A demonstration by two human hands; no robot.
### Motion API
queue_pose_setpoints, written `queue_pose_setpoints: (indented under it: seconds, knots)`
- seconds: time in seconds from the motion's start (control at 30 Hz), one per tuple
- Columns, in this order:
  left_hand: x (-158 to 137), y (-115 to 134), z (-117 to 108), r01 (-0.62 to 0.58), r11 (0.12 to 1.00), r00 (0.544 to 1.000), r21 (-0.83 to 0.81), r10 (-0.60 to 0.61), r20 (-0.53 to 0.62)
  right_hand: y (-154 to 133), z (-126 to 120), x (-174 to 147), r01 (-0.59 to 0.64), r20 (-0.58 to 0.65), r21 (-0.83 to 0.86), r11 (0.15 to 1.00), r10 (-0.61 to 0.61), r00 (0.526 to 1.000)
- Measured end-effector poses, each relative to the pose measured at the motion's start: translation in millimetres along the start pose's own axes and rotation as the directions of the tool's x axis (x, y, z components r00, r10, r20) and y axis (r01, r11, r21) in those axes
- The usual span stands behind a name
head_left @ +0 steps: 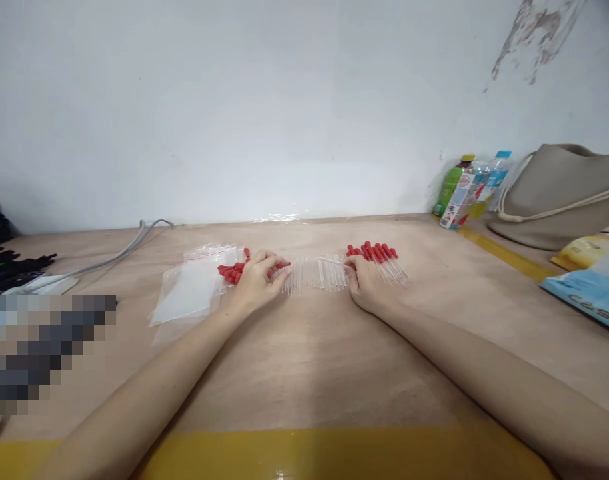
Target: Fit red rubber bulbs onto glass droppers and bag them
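My left hand (257, 283) is closed in a pinch, with a small red rubber bulb (285, 264) at its fingertips. Behind and beside that hand lies a pile of loose red bulbs (229, 273), partly hidden by it. My right hand (368, 285) pinches the end of a thin clear tube (329, 259) that points left toward the bulb; tube and bulb are apart. Between the hands, a row of clear tubes (314, 275) lies on the table. Just beyond my right hand rest several droppers (384, 257), clear tubes with red bulbs on their ends.
Clear plastic bags (191, 287) lie left of the bulbs. A grey cable (129, 248) runs along the back left. Drink bottles (459, 193) and a grey bag (564, 200) stand at the back right, with blue and yellow packs (584, 293) nearer. Yellow tape (284, 453) crosses the table's front.
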State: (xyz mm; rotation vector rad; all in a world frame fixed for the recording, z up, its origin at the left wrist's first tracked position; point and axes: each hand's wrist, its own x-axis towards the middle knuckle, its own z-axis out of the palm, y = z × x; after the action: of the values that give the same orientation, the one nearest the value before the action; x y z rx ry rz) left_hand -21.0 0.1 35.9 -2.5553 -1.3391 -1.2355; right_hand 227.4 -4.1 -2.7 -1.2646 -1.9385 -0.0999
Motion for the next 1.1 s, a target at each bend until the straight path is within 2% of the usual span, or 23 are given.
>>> queue_pose_setpoints:
  seconds: [0.07,0.2,0.43,0.6,0.77,0.9,1.0,1.1]
  knots:
    - [-6.8,3.8,10.9,-0.011,1.000,0.999,-0.009,0.010,-0.040,-0.6,-0.2,-0.6,0.047,0.014,0.032,0.998,-0.048,0.999]
    - [-15.8,9.0,26.9,0.007,1.000,0.999,-0.026,-0.008,-0.034,-3.0,-1.2,-2.7,0.153,0.053,-0.008,0.988,-0.152,0.987]
    - [-17.6,13.1,32.5,-0.019,0.999,1.000,-0.031,0.019,0.008,-7.4,1.1,-4.4,0.174,-0.035,-0.027,0.984,-0.175,0.984]
    - [-17.5,16.5,32.9,-0.075,0.996,0.997,-0.042,0.075,0.000,-11.1,2.2,-3.7,0.192,-0.030,0.009,0.981,-0.191,0.981]
    - [-16.2,20.1,32.4,0.005,0.993,1.000,-0.115,-0.006,-0.009,-11.1,2.4,-3.7,0.243,-0.035,0.048,0.969,-0.241,0.970]
    - [-15.8,19.3,32.8,0.096,0.977,0.995,-0.191,-0.090,0.037,-10.2,3.2,-3.6,0.272,-0.013,0.141,0.952,-0.273,0.962]
    - [-16.4,17.3,34.0,0.112,0.968,0.993,-0.225,-0.103,0.053,-10.0,3.2,-3.3,0.290,-0.026,0.255,0.922,-0.294,0.956]
    - [-16.8,16.0,34.8,0.107,0.965,0.994,-0.240,-0.098,0.051,-9.8,2.8,-2.9,0.318,0.003,0.249,0.915,-0.329,0.944]
